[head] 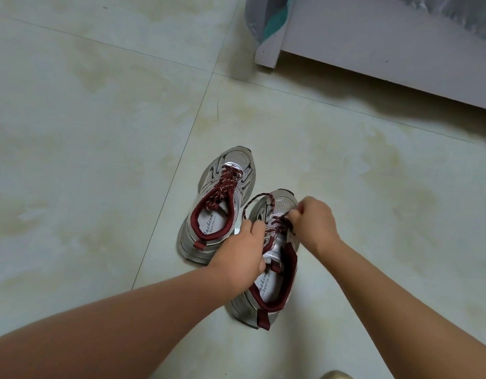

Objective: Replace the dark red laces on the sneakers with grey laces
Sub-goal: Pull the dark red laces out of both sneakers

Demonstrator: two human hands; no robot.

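A person looks down at two silver-grey sneakers standing side by side on a pale tiled floor point(99, 132), toes pointing away. The left sneaker point(217, 209) is fully laced with its dark red lace point(225, 184) and untouched. The right sneaker point(269, 258) sits closer to the person, and both hands are on it.

The left hand point(240, 255) is curled over the tongue and inner side of the right sneaker, fingers bent and gripping, steadying it. The right hand point(314, 222) pinches the dark red lace of that sneaker point(277, 225) near the upper eyelets, fingertips drawn together. A loose loop of the lace arcs up over the toe, so unlacing appears to have only begun. Most crossings remain threaded.

No grey laces are visible anywhere, so the work seems to be at an early stage: both red laces have yet to come out and both new ones to go in.

The floor is open to the left and in front. A white furniture base point(386, 58) stands well apart at the upper right, with a plastic-wrapped bundle point(259, 20) beside it.
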